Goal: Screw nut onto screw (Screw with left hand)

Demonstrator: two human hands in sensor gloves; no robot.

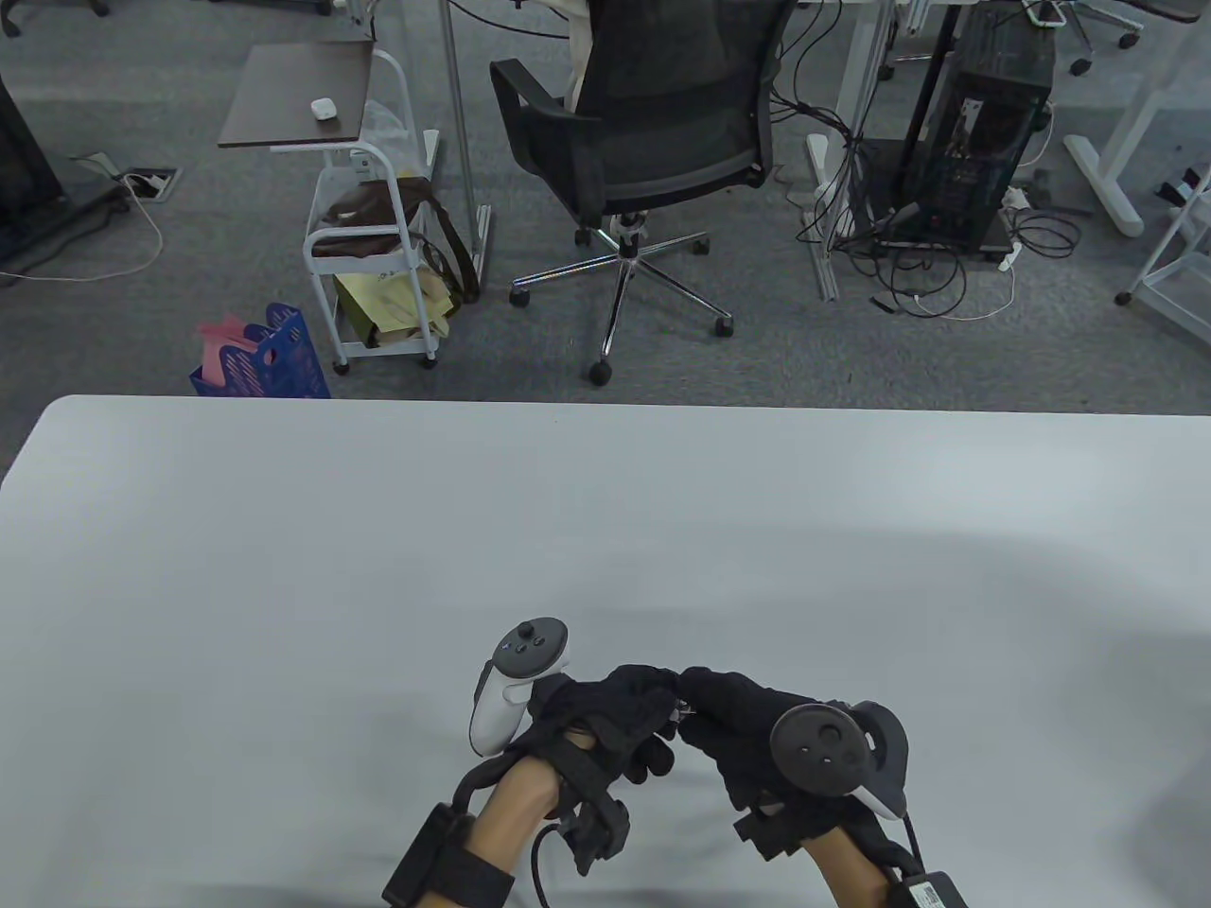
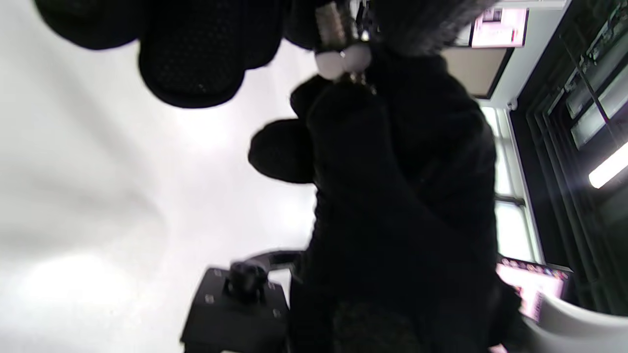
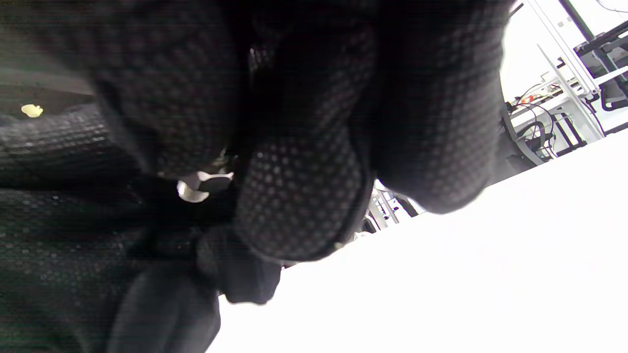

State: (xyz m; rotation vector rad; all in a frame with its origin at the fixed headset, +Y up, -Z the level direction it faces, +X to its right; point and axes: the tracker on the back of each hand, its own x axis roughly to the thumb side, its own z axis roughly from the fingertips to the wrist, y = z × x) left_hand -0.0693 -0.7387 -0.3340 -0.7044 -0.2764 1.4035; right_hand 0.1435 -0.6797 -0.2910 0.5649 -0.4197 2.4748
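Observation:
My two gloved hands meet fingertip to fingertip low over the white table (image 1: 605,530), near its front edge. A small metal screw (image 1: 677,711) shows in the gap between them. In the left wrist view its threaded shaft (image 2: 331,24) runs up into the curled fingers of my left hand (image 1: 660,705), which pinch it. A pale metal nut (image 2: 343,61) sits on the shaft's lower end, pinched by my right hand (image 1: 702,707). The right wrist view shows only a shiny sliver of the nut (image 3: 201,186) between the gloves. Most of both parts is hidden.
Behind the table's far edge stand a black office chair (image 1: 662,142), a white cart (image 1: 378,265) with bags, a blue basket (image 1: 270,359) and a computer tower (image 1: 984,142) with cables. Nothing else lies on the tabletop around the hands.

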